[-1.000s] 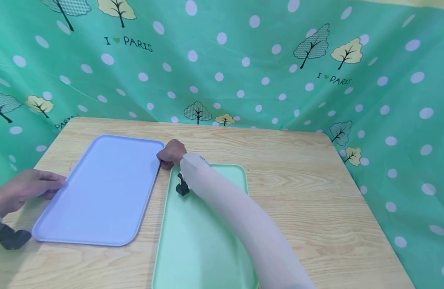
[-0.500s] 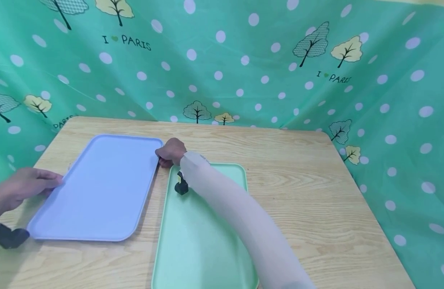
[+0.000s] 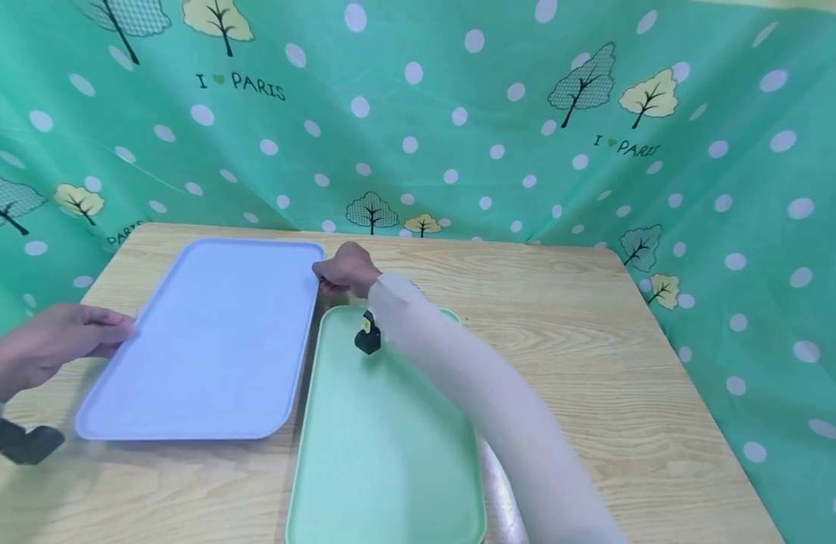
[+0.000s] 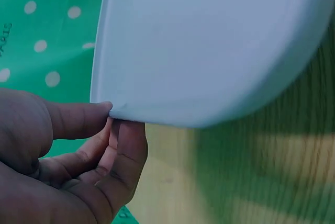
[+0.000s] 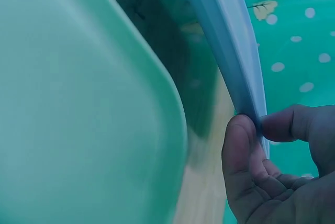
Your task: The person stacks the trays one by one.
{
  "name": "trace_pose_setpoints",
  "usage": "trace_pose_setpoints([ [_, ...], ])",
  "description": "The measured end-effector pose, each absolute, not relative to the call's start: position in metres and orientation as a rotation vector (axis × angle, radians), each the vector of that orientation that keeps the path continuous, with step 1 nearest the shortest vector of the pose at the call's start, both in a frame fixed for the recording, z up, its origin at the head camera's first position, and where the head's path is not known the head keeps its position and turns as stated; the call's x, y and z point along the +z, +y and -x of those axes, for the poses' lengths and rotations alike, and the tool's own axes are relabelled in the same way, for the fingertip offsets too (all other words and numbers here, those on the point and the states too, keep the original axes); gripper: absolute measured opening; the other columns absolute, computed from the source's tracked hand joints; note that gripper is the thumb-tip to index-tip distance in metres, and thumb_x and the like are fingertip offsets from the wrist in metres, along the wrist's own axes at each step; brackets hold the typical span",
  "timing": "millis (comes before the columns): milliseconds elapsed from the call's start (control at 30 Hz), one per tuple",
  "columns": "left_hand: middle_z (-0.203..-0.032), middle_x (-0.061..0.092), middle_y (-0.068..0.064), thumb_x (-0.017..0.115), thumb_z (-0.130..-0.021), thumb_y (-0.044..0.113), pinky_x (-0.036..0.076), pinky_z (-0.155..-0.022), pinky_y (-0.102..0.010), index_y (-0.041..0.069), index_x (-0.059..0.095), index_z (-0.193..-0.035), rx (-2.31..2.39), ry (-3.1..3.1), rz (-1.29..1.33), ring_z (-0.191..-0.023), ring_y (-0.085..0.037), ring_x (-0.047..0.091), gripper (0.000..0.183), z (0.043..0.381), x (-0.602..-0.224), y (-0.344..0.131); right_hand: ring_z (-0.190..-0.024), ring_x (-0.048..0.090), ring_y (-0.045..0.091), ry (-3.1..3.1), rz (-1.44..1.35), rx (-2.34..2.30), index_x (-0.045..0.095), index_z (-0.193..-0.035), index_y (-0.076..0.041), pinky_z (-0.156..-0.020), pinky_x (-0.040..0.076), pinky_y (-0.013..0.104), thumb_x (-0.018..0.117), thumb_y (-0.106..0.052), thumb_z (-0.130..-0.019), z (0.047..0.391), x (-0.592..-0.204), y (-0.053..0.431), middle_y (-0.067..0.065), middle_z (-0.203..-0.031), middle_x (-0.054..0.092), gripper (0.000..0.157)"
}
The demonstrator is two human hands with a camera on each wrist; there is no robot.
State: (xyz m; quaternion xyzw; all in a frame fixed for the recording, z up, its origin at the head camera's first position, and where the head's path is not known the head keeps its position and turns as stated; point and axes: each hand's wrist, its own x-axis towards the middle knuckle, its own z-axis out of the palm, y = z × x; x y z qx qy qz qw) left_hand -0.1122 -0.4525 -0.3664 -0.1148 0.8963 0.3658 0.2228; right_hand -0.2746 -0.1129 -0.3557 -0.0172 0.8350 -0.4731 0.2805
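Observation:
A blue rectangular tray [image 3: 207,340] is held between both hands at the left of the table, raised a little off the wood. My left hand [image 3: 64,344] pinches its left rim, thumb on top and fingers beneath, as the left wrist view shows. At the far right corner, my right hand [image 3: 346,270] pinches the opposite rim between thumb and fingers [image 5: 238,145]. A green rectangular tray [image 3: 390,438] lies on the table under my right forearm, beside the blue one. The blue tray carries nothing.
The wooden table [image 3: 594,378] extends right of the green tray. A green dotted curtain [image 3: 418,113] with printed trees hangs behind the table and along both sides. Dark wrist cameras, such as the right one [image 3: 368,340], sit at both wrists.
The blue tray, held by both hands, has moved up off the table, slightly away from me and to the right. The green tray has stayed in place.

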Motion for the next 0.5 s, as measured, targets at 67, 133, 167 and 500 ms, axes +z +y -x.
trace_pose_setpoints([
  [67, -0.104, 0.073, -0.015, 0.045, -0.105, 0.025, 0.047, -0.089, -0.057, -0.025, 0.034, -0.134, 1.030, 2.458, 0.312, -0.090, -0.022, 0.072, 0.059, 0.114, -0.360, -0.445, -0.047, 0.054, 0.012, 2.237, 0.051, -1.280, 0.067, -0.069, -0.001, -0.082, 0.059, 0.038, 0.060, -0.007, -0.090, 0.276, -0.353, -0.105, 0.005, -0.055, 0.059, 0.023],
  [133, -0.104, 0.073, -0.012, 0.045, -0.105, 0.024, 0.039, -0.092, -0.066, -0.024, 0.035, -0.133, 1.048, 2.449, 0.296, -0.091, -0.023, 0.071, 0.057, 0.115, -0.354, -0.437, -0.046, 0.055, 0.012, 2.240, 0.056, -1.291, 0.067, -0.070, 0.000, -0.087, 0.058, 0.041, 0.060, -0.008, -0.091, 0.278, -0.349, -0.097, 0.005, -0.055, 0.060, 0.024],
  [167, -0.103, 0.073, -0.010, 0.045, -0.105, 0.023, 0.037, -0.091, -0.068, -0.024, 0.035, -0.133, 1.055, 2.444, 0.292, -0.091, -0.022, 0.071, 0.055, 0.116, -0.351, -0.432, -0.046, 0.055, 0.012, 2.238, 0.056, -1.302, 0.068, -0.070, 0.000, -0.089, 0.058, 0.042, 0.060, -0.008, -0.091, 0.279, -0.347, -0.093, 0.005, -0.056, 0.060, 0.024],
  [500, -0.102, 0.071, -0.001, 0.044, -0.105, 0.017, 0.040, -0.094, -0.060, -0.021, 0.038, -0.132, 1.140, 2.389, 0.196, -0.089, -0.007, 0.066, 0.047, 0.118, -0.336, -0.393, -0.053, 0.061, 0.014, 2.195, 0.088, -1.315, 0.070, -0.076, 0.003, -0.092, 0.056, 0.044, 0.059, -0.008, -0.092, 0.282, -0.331, -0.049, 0.009, -0.064, 0.065, 0.022],
])
